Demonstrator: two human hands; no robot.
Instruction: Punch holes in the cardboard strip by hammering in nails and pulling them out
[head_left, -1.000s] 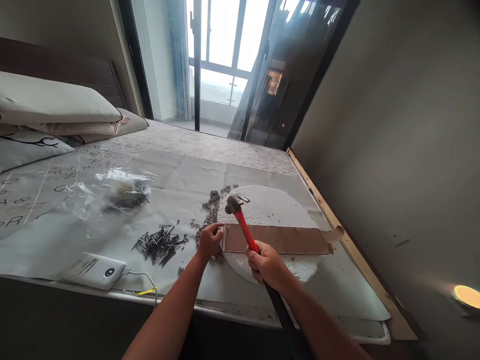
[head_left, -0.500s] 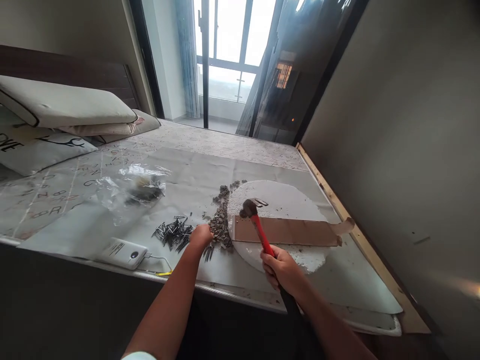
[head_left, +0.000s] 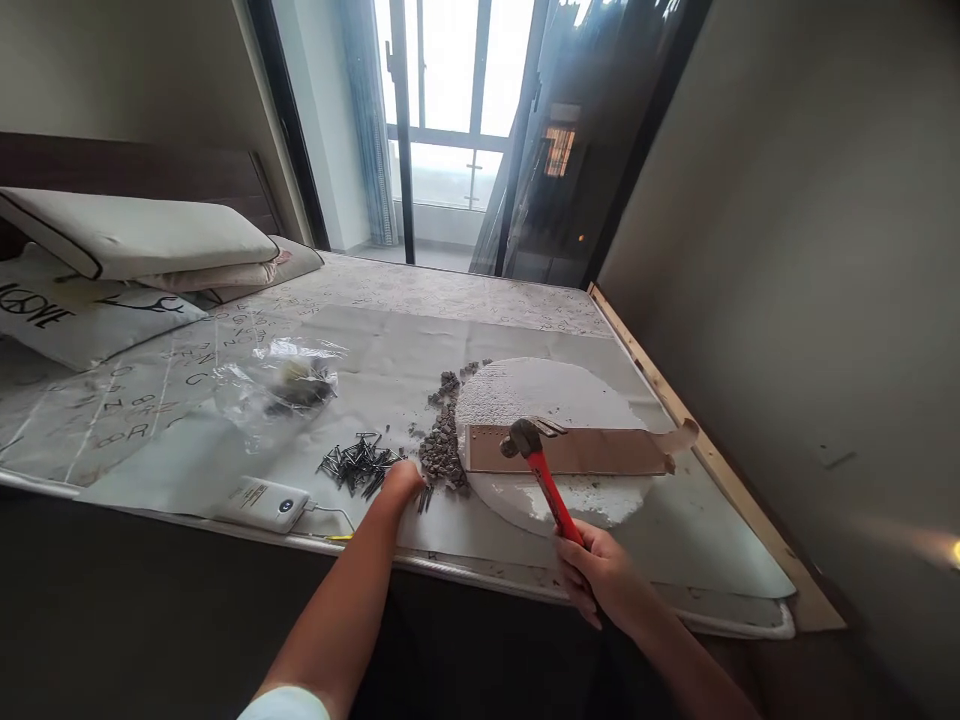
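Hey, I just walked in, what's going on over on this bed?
A person's right grip holds a claw hammer, its head in front of a brown strip lying across a round white slab. The left grip is down near the nail pile and gray rubble; whether it holds anything is hidden.

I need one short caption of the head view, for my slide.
Right hand grips a red-handled hammer; left hand is between loose nails and grey fragments.
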